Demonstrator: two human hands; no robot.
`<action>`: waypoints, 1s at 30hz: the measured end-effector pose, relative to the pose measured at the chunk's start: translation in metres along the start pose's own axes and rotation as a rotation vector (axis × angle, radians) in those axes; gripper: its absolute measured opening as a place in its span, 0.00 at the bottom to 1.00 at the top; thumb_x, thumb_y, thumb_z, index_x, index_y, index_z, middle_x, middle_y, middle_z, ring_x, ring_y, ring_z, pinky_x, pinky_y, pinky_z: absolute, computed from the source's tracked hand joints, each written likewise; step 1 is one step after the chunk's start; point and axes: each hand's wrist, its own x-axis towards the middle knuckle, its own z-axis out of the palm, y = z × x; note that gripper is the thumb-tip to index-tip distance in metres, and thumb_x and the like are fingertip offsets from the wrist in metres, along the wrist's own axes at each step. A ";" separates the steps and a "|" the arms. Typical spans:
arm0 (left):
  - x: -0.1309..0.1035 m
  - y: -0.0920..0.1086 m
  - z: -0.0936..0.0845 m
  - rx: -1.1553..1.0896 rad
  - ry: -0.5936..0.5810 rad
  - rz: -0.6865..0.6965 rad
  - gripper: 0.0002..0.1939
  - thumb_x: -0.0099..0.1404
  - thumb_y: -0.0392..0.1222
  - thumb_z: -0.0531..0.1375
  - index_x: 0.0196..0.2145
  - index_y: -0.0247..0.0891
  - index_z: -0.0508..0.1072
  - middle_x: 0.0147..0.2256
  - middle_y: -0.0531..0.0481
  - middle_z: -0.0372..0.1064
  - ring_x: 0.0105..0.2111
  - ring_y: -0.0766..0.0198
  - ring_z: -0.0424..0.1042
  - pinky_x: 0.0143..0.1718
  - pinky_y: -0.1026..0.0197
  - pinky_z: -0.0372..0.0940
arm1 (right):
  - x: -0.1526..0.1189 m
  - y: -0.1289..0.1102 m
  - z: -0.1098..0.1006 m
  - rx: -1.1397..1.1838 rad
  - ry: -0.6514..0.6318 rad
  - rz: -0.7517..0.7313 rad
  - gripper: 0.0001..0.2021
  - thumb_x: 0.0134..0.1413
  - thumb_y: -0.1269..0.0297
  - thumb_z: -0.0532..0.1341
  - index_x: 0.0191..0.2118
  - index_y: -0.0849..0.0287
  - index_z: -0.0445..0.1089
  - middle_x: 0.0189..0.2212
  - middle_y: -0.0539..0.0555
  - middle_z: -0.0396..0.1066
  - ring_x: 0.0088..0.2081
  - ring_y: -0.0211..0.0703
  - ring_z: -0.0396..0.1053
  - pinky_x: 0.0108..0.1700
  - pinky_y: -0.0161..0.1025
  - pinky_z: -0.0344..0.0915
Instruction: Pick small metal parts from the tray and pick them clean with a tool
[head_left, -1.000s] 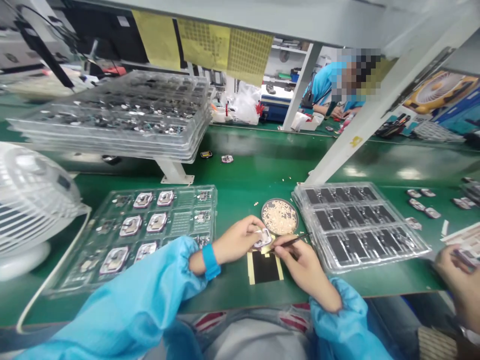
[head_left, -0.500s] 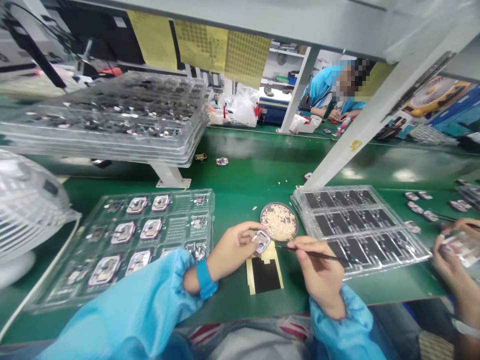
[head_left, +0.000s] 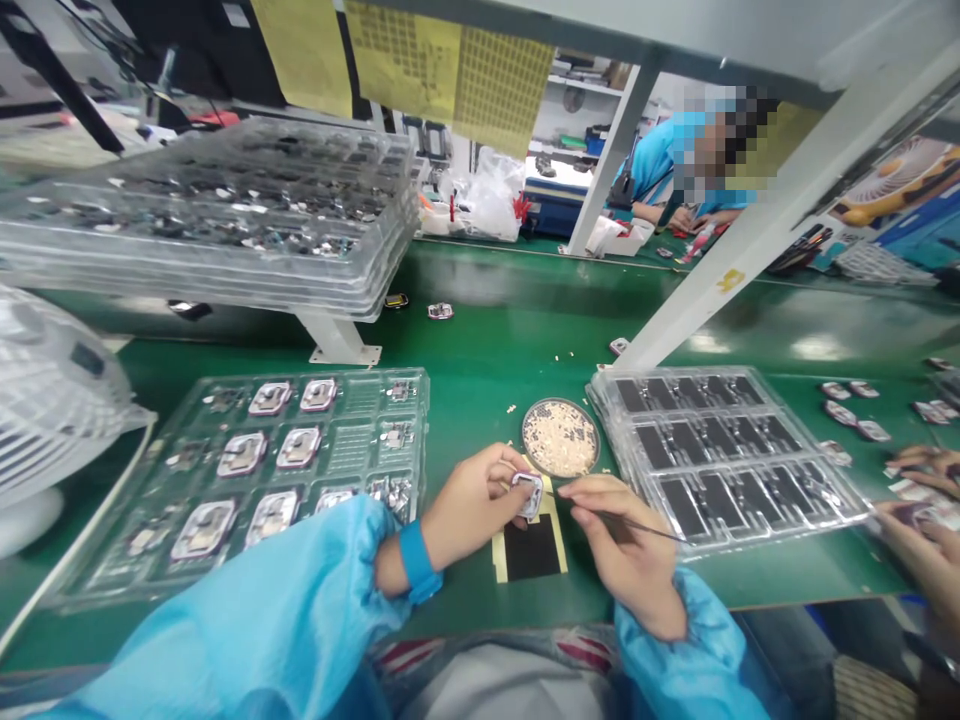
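Note:
My left hand (head_left: pixel 476 505) pinches a small watch case (head_left: pixel 531 492), pale with a purplish rim, tilted up above the bench. A dark pair of tweezers (head_left: pixel 641 525) lies in my right hand (head_left: pixel 630 545), its fingers closed round it. The tweezer tips are at the right edge of the watch case; whether they touch it or hold anything is too small to tell. Below the hands is a black rectangle (head_left: pixel 534 555) edged with yellowish tape. Just behind them stands a round dish (head_left: pixel 598 447) of small cream and dark pieces.
At left, a clear tray (head_left: pixel 352 405) carries several similar cases, beside a white fan (head_left: pixel 60 400). Stacked trays (head_left: pixel 360 275) sit above it. At right are trays of black panels (head_left: pixel 686 520) and a shelf post (head_left: pixel 697 290). Another person's hands (head_left: pixel 922 520) work at far right.
My right hand has moved left, bringing the tweezer tips up to the watch case. The case is tilted more upright in my left hand. The camera view has shifted slightly.

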 end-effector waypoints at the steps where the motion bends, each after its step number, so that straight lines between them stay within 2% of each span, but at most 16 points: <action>1: 0.000 0.000 0.000 0.003 0.006 -0.002 0.12 0.60 0.43 0.66 0.37 0.38 0.69 0.28 0.51 0.75 0.23 0.63 0.77 0.22 0.66 0.70 | 0.000 0.000 0.000 -0.017 -0.006 -0.001 0.11 0.60 0.77 0.62 0.43 0.53 0.74 0.39 0.56 0.78 0.43 0.51 0.76 0.46 0.53 0.72; 15: 0.000 0.000 0.002 0.048 0.034 -0.015 0.09 0.62 0.40 0.63 0.39 0.36 0.68 0.28 0.51 0.74 0.21 0.66 0.76 0.17 0.70 0.65 | 0.001 0.003 0.001 -0.114 -0.057 -0.044 0.13 0.59 0.79 0.61 0.44 0.54 0.74 0.41 0.55 0.78 0.45 0.50 0.75 0.50 0.52 0.70; 21: 0.001 0.000 0.001 0.059 0.031 -0.018 0.08 0.62 0.38 0.62 0.40 0.36 0.68 0.27 0.53 0.73 0.21 0.66 0.76 0.17 0.71 0.65 | 0.003 0.002 0.003 -0.151 -0.093 -0.053 0.14 0.59 0.80 0.61 0.45 0.54 0.74 0.41 0.55 0.77 0.45 0.49 0.75 0.49 0.50 0.70; 26: 0.000 -0.001 0.000 0.075 0.025 -0.008 0.09 0.63 0.38 0.62 0.41 0.36 0.69 0.28 0.52 0.74 0.22 0.66 0.76 0.19 0.70 0.66 | 0.001 0.000 0.001 -0.107 -0.045 -0.032 0.13 0.58 0.80 0.62 0.44 0.55 0.72 0.41 0.56 0.76 0.44 0.50 0.74 0.48 0.51 0.69; 30: -0.002 -0.001 -0.002 0.082 0.020 0.004 0.10 0.63 0.40 0.62 0.41 0.36 0.69 0.30 0.50 0.74 0.23 0.66 0.76 0.22 0.68 0.68 | 0.000 0.000 0.000 -0.076 -0.061 0.011 0.12 0.59 0.79 0.62 0.44 0.55 0.72 0.39 0.56 0.75 0.43 0.49 0.74 0.47 0.51 0.70</action>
